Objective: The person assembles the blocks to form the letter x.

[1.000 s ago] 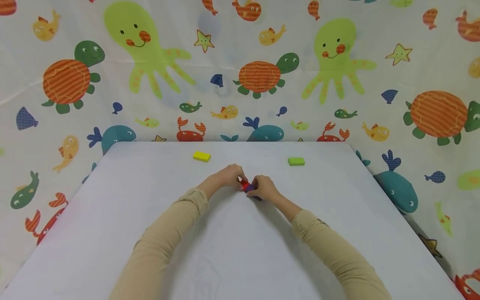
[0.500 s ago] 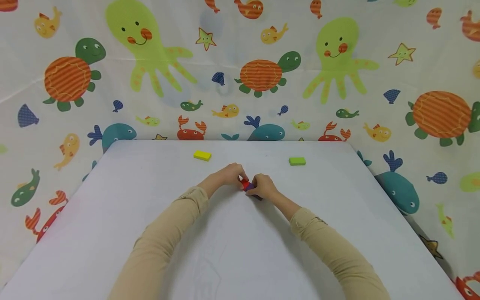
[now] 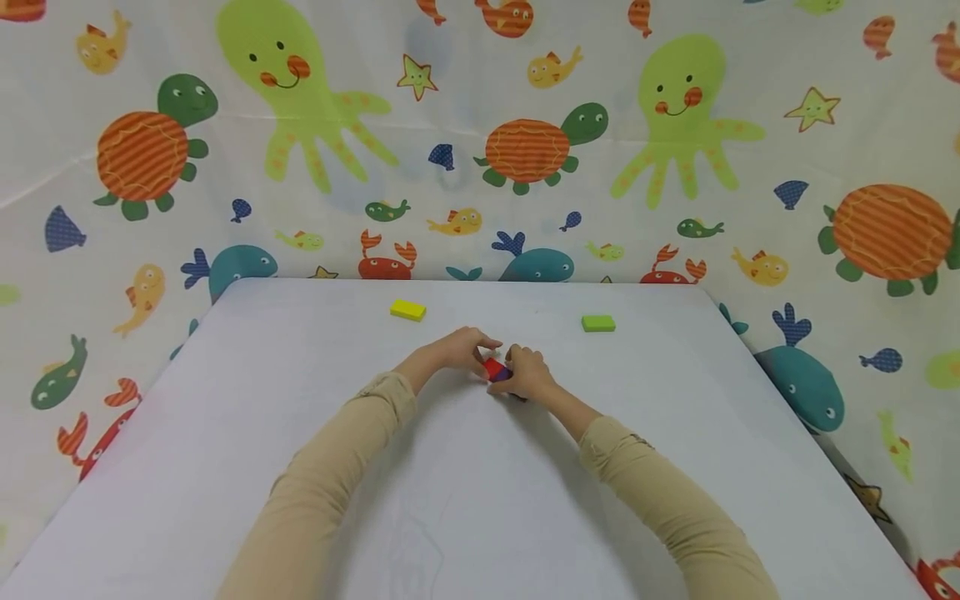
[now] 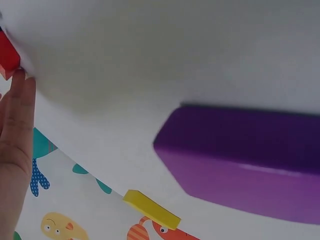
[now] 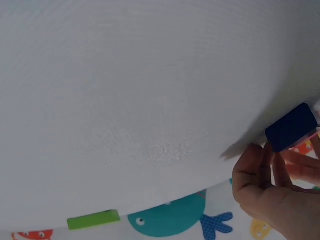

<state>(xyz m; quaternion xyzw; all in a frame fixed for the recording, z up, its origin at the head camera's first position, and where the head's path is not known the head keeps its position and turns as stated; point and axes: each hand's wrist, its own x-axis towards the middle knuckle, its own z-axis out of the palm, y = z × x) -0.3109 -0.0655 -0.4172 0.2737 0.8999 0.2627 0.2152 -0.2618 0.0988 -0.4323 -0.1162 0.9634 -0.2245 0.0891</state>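
In the head view, a red block [image 3: 494,367] sits against a blue-purple block [image 3: 501,376] at mid-table, between the two hands. My left hand [image 3: 459,348] is at the red block's left side, its thumb and forefinger spread apart. Those fingers look fairly straight in the left wrist view, their tips touching or very near the red block [image 4: 8,56]. My right hand [image 3: 529,373] pinches the blue-purple block, which shows as a dark blue end [image 5: 292,128] in the right wrist view. The right fingers partly hide both blocks.
A yellow block [image 3: 408,310] lies at the back, left of the hands, and a green block [image 3: 598,323] back right. A large purple block [image 4: 240,160] appears close to the left wrist camera. A sea-animal cloth hangs behind the white table [image 3: 480,517].
My left forefinger has lifted off the red block, so its top shows more. The right hand keeps its grip and barely moves. The head view has shifted slightly.
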